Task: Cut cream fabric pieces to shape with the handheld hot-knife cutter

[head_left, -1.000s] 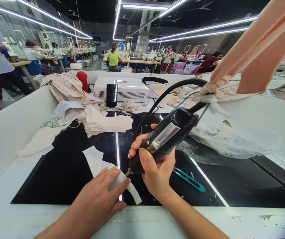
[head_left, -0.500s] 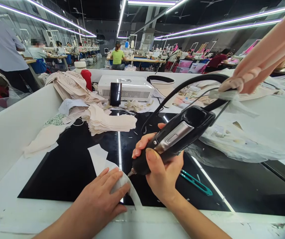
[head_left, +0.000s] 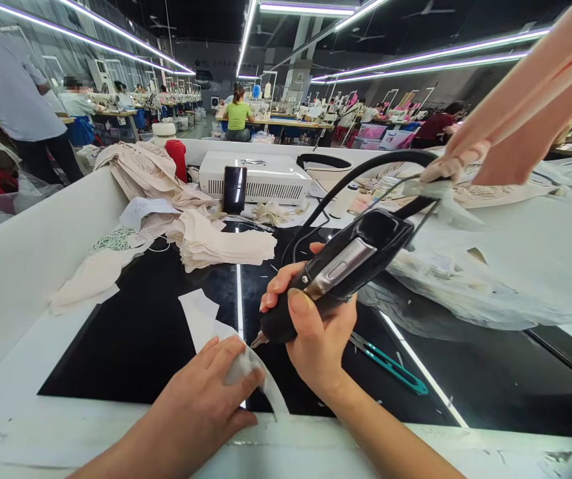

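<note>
My left hand (head_left: 209, 392) lies palm down on a curved white piece of thin fabric or paper (head_left: 200, 316), its fingers stretched out and holding nothing. Wrapped round a thick black handheld power tool (head_left: 340, 269) with a silver side plate and a cable is my right hand (head_left: 316, 332). The tool tilts down to the left. Its small metal tip (head_left: 259, 340) is at the white piece's curved edge, close to my left fingertips; whether they touch I cannot tell. Behind my right wrist, turquoise thread snips (head_left: 390, 364) rest on the black glossy board (head_left: 131, 352).
Beyond the board are stacked cream cut pieces (head_left: 226, 243), a phone (head_left: 235, 189), a white vented box (head_left: 271, 176) and a red bottle (head_left: 177, 159). Plastic bags (head_left: 485, 286) lie at right. Pink cloth (head_left: 525, 113) hangs from above, tied at the tool's cable. People sit at sewing machines behind.
My right hand and the tool have shifted a little left, bringing the tip to the white piece's edge. The hanging pink cloth swung left too. My left hand stays on the piece.
</note>
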`<act>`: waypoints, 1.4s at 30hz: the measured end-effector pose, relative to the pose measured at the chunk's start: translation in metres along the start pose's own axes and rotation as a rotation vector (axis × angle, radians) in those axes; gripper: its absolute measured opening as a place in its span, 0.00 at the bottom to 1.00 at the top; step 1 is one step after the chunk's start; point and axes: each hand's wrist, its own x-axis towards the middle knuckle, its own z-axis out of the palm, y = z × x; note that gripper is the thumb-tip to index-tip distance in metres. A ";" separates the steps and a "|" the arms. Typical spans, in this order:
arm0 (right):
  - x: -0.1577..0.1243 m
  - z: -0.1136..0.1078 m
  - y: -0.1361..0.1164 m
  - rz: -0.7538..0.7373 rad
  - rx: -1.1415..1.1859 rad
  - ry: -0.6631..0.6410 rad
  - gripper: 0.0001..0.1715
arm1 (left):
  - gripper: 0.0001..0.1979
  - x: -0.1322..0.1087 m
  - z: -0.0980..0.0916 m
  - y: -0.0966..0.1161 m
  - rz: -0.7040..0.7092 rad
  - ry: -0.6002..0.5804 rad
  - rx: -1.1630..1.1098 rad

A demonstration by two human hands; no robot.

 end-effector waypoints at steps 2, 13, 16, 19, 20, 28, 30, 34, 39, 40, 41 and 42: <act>0.000 0.001 0.002 -0.012 -0.001 -0.004 0.19 | 0.28 0.000 0.001 0.000 0.002 0.008 -0.004; 0.003 0.003 0.006 0.020 -0.028 -0.006 0.20 | 0.24 0.000 -0.006 0.000 -0.021 -0.063 -0.086; 0.009 0.001 0.008 0.026 -0.043 -0.008 0.20 | 0.21 -0.002 -0.013 -0.010 -0.070 -0.101 -0.119; 0.015 -0.004 0.004 0.010 -0.049 -0.007 0.20 | 0.31 -0.005 -0.013 -0.024 -0.021 -0.144 -0.063; 0.017 -0.006 0.000 0.000 -0.047 -0.004 0.20 | 0.34 -0.005 -0.012 -0.027 0.001 -0.152 -0.039; 0.006 -0.029 -0.038 0.009 -0.040 0.031 0.22 | 0.22 0.008 -0.006 -0.010 0.007 -0.109 0.154; -0.002 -0.034 -0.043 0.009 -0.045 0.030 0.23 | 0.17 0.010 -0.006 -0.005 0.003 -0.100 0.173; -0.013 -0.039 -0.045 0.010 -0.033 0.045 0.27 | 0.17 0.009 -0.006 -0.003 -0.006 -0.119 0.170; -0.018 -0.037 -0.041 -0.001 0.006 0.041 0.28 | 0.15 0.005 -0.006 -0.004 -0.017 -0.152 0.173; -0.018 -0.036 -0.040 0.001 0.007 0.043 0.27 | 0.14 0.004 -0.006 -0.004 -0.019 -0.157 0.178; -0.018 -0.035 -0.039 0.003 0.006 0.046 0.26 | 0.14 0.004 -0.007 -0.003 -0.017 -0.157 0.182; -0.018 -0.034 -0.039 0.006 0.003 0.047 0.25 | 0.14 0.004 -0.008 -0.003 -0.012 -0.155 0.185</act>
